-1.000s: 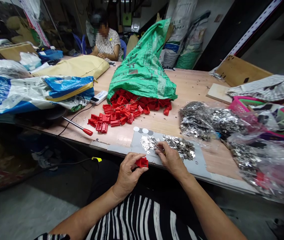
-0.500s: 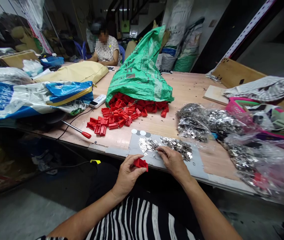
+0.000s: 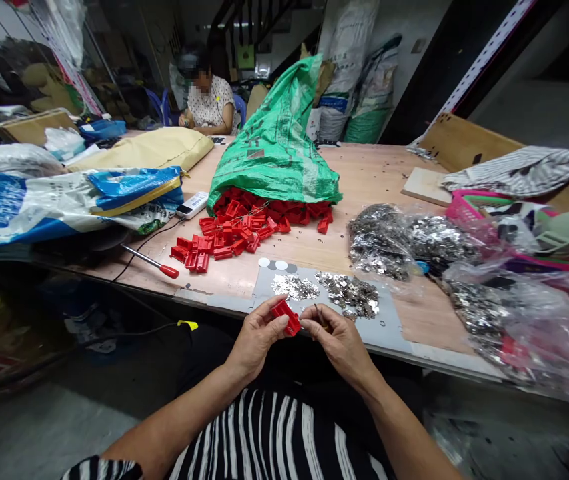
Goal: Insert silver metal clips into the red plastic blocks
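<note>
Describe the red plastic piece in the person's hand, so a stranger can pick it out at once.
On the long wooden table, a green woven sack spills a heap of red plastic pieces. Nearer the table edge, above a grey sheet, the person's left hand pinches one red piece, the only one lifted off the table.

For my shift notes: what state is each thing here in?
Left hand, gripping a red plastic part
Right hand, pinching something thin
Green woven sack, tipped over, mouth open
Other red parts, heaped at its mouth
Silver metal pieces, spread on a grey sheet
Screwdriver, on the table
</note>
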A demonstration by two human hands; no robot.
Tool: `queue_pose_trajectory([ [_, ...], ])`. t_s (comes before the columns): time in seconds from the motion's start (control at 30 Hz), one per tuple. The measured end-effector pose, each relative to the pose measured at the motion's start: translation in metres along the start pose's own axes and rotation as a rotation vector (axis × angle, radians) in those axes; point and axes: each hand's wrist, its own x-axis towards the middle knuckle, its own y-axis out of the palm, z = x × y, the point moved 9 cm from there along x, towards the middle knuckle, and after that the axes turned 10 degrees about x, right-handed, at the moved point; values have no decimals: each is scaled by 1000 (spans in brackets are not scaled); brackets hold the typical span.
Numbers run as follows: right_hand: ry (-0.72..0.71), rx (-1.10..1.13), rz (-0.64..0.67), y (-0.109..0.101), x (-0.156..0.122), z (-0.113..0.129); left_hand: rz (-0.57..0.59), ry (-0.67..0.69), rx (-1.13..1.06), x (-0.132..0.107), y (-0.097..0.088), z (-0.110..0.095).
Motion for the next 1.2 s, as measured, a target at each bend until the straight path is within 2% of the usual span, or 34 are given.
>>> queue_pose_trajectory([
  [0.2, 18, -1, 57, 2, -5, 1, 57, -34, -31, 1, 8, -2],
  [0.47, -19, -108, 171, 2, -9, -7, 106, 69, 271, 0, 11, -6],
  [0.77, 57, -29, 135, -3, -13, -14, 137, 66, 252, 1, 12, -1],
  [0.93, 46, -138, 96, -10, -13, -12, 133, 84, 293, 1, 10, -3],
  [1.0, -5, -230, 66, -14, -12, -7, 125, 130, 351, 3, 7, -7],
  [1.1, -101, -349, 59, -14, -11, -1, 83, 290, 559, 6, 2, -20],
  [1.2, -100, -422, 60, -12, -10, -6, 39, 437, 809, 9, 0, -30],
])
